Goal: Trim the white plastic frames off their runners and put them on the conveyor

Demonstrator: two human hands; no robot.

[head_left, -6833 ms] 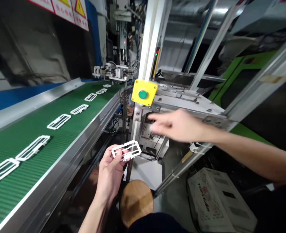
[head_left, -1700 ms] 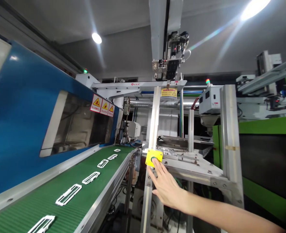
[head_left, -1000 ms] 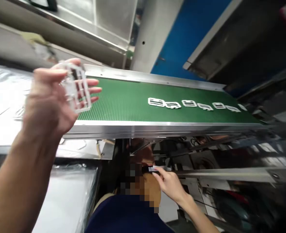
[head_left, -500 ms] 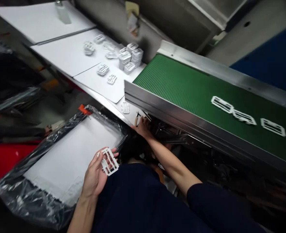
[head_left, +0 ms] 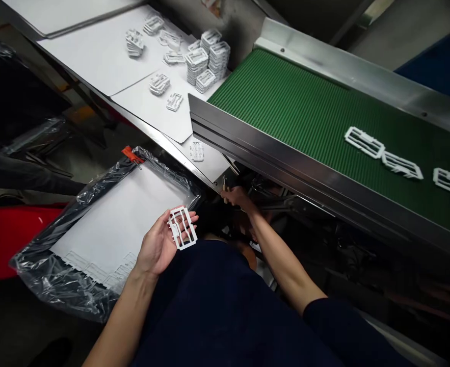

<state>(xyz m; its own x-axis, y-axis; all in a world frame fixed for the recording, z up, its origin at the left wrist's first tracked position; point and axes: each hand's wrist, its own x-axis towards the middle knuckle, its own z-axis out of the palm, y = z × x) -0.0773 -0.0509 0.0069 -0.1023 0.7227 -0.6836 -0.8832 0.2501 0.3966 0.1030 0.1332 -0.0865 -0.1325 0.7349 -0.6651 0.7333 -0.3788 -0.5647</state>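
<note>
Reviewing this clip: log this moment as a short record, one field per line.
left: left hand open, white moulded plastic frame lying on its palm
right: right hand at the conveyor's underside, fingers beside small metal tool; grip unclear
conveyor: green ribbed conveyor belt carrying white frames
bench: stacked frames on white card sheet
below: plastic-wrapped white sheet beneath left hand

Under the left hand [head_left: 159, 242], a white sheet [head_left: 110, 224] lies in clear plastic wrap [head_left: 56, 270]; beyond the right hand [head_left: 237, 198], stacked white plastic frames [head_left: 207, 58] sit beside a green conveyor belt [head_left: 286, 97].
</note>
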